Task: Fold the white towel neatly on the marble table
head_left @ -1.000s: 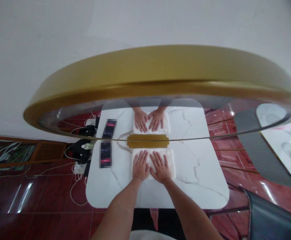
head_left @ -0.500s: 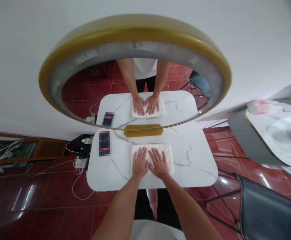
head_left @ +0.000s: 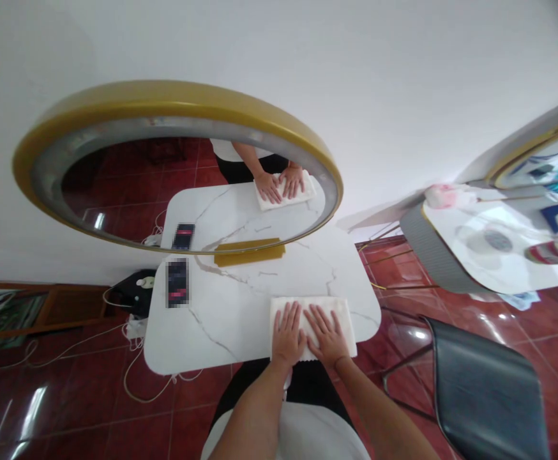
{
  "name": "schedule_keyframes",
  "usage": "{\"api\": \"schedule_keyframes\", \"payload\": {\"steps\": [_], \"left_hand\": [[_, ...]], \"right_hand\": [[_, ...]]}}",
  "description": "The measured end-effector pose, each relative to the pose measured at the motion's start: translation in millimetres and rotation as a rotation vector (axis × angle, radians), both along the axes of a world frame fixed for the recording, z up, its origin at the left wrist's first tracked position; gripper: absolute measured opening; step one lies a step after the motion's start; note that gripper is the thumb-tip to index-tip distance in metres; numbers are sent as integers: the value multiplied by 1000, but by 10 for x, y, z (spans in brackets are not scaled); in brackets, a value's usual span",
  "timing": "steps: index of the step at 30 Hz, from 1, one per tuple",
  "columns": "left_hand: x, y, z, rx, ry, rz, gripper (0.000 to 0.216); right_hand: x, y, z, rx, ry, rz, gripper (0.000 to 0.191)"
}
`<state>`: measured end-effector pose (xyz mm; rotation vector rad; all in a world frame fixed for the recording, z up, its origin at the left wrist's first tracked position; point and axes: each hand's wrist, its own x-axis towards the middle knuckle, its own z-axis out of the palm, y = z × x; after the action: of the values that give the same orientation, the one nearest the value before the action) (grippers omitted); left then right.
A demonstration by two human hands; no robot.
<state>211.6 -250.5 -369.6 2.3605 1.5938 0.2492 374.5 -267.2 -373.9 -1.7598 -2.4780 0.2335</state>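
A folded white cloth [head_left: 279, 308] lies flat on the white marble-patterned table [head_left: 241, 300], close to its front right edge. My left hand [head_left: 288, 335] rests palm down on the left part of the cloth, fingers stretched out. Beside it, my right hand [head_left: 327, 333] presses flat on the right part, fingers spread. The thumbs come close to each other in the middle. Both hands and the cloth also appear in the round gold-framed mirror [head_left: 183, 179].
The mirror stands on a gold base [head_left: 250, 252] at the table's back. A blurred dark object [head_left: 178, 283] lies at the left. To the right are a black chair [head_left: 490, 383] and a second table [head_left: 475, 243] with things on it. Cables [head_left: 135, 377] trail on the red tiled floor.
Both hands and the cloth have moved together toward the table's front right edge. The view has also swung right, showing more of the second table. Both palms stay flat on the cloth.
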Motion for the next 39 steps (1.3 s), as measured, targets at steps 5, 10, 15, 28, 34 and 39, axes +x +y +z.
{"api": "schedule_keyframes", "payload": {"steps": [5,10,15,28,34,39], "left_hand": [[284,139,7,2,8,-10,71],[354,327,7,-11,21,-68,74],[411,536,18,-1,42,-85,74],[700,1356,-11,22,35,-23,70],[829,1789,-20,43,44,14,67],[891,2054,-20,51,43,44,66]], "right_hand": [[285,105,-16,5,17,-5,71],[350,199,-9,-10,34,-46,73],[424,405,36,-23,53,-43,75],[672,1298,36,-27,76,-42,73],[770,1779,-6,-5,82,-39,74],[822,2073,-40,13,85,-13,72]]}}
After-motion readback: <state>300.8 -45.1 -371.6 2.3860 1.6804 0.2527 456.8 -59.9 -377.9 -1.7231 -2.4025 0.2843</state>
